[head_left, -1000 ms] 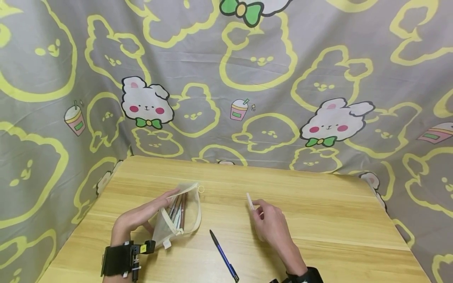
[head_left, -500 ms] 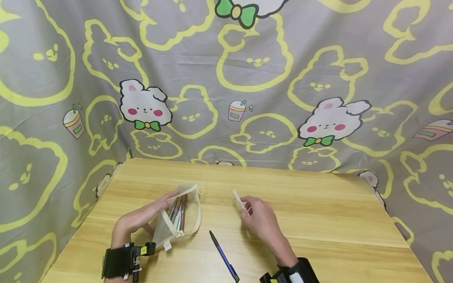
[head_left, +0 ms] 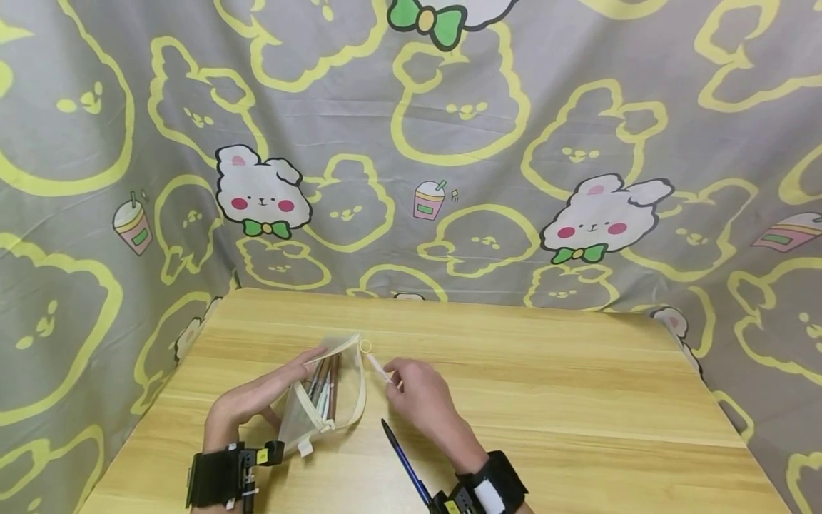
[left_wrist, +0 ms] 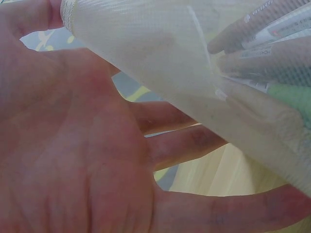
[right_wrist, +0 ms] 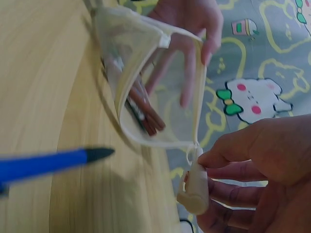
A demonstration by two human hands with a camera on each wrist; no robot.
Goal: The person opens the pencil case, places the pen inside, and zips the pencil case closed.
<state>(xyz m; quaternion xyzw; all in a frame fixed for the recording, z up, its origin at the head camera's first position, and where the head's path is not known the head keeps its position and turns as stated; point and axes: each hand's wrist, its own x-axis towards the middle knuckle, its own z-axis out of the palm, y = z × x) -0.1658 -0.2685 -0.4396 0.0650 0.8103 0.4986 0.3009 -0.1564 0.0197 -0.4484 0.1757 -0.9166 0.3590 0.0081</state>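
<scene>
Translucent mesh with a cream zip edge makes up the single pencil pouch (head_left: 324, 400) in the head view; it lies on the pale wooden surface (head_left: 546, 400) with its mouth held agape by the left hand (head_left: 257, 396), whose straight fingers (head_left: 302, 360) prop up the upper lip. Several brown and white pens sit inside, too crowded to count. One white stick-like pen (head_left: 377, 368) is pinched in the curled fingers of the right hand (head_left: 417, 396), its tip just beside the pouch mouth. One blue and black pen (head_left: 406, 464) lies loose on the surface, just below the right wrist. Broad bare wood stretches to the right of that hand as far as the edge, and a rabbit-print grey cloth (head_left: 449, 143) hangs behind.

From the left wrist, the open palm (left_wrist: 73, 160) fills the frame, fingers spread straight, with the mesh wall of the pouch (left_wrist: 194, 87) across them.

From the right wrist, the curled fingers (right_wrist: 243, 160) clamp the white pen (right_wrist: 197, 187) next to the pouch's gaping rim (right_wrist: 194, 97); the blue pen (right_wrist: 48, 165) lies on the wood beside them.
</scene>
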